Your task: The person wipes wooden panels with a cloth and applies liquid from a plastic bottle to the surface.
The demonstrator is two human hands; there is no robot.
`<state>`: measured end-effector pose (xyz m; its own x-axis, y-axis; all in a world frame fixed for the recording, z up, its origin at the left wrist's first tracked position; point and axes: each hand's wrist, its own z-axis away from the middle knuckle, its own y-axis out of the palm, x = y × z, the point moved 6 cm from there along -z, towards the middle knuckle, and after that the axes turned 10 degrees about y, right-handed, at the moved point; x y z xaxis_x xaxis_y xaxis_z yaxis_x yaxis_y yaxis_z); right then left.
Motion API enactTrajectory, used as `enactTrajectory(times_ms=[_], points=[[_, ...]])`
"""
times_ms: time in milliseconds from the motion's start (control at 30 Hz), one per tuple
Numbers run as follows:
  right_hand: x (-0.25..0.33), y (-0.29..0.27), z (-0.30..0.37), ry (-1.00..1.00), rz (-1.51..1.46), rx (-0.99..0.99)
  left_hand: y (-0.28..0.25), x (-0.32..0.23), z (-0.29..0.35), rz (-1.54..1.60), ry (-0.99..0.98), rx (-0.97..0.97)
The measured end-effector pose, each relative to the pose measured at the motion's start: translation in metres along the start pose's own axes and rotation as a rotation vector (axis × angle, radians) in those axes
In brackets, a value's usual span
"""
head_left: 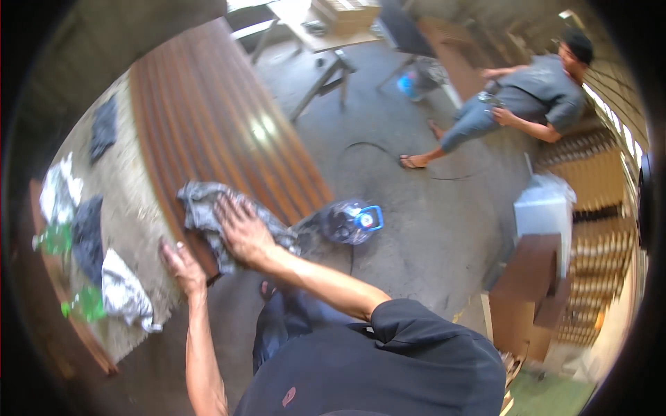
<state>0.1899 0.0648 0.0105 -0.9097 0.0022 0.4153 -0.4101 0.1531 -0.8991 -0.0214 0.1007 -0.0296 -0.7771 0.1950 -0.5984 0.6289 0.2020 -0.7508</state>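
A long brown panel with lengthwise grooves [201, 97] stretches away from me on a table. Its wood-coloured surface shines in one spot. On its near end lies a crumpled grey cloth [201, 197]. My right hand [243, 232] presses flat on this cloth, fingers spread over the top. My left hand [184, 269] is beside the panel's near left corner, empty, with thumb and fingers apart; whether it touches the table cannot be made out. Left of the panel, white rags [127, 291], dark cloths [88, 236] and green plastic bottles [87, 304] lie on the dusty tabletop.
A large clear water jug with a blue handle [352, 222] stands on the floor to the right. Farther off, a co-worker [534, 97] holds something unclear. A sawhorse table [326, 31] is at the back. Brown cartons [520, 298] and stacked slatted pieces [590, 277] fill the right side.
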Motion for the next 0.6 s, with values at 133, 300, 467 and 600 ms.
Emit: enactTrajectory(times_ms=[133,300,467,600], points=[[-0.017,-0.025,0.007,-0.03,-0.016,-0.002,0.011,0.002,0.005,-0.355,0.191,0.028],[-0.09,-0.049,-0.098,0.013,0.045,-0.174,0.027,-0.031,-0.008,-0.314,0.125,0.062],[-0.083,-0.032,-0.118,0.149,0.026,-0.179,0.012,-0.023,-0.015,-0.353,0.233,0.123],[-0.033,-0.03,-0.018,0.053,-0.043,-0.043,-0.021,-0.005,-0.004,-0.346,0.252,0.153]])
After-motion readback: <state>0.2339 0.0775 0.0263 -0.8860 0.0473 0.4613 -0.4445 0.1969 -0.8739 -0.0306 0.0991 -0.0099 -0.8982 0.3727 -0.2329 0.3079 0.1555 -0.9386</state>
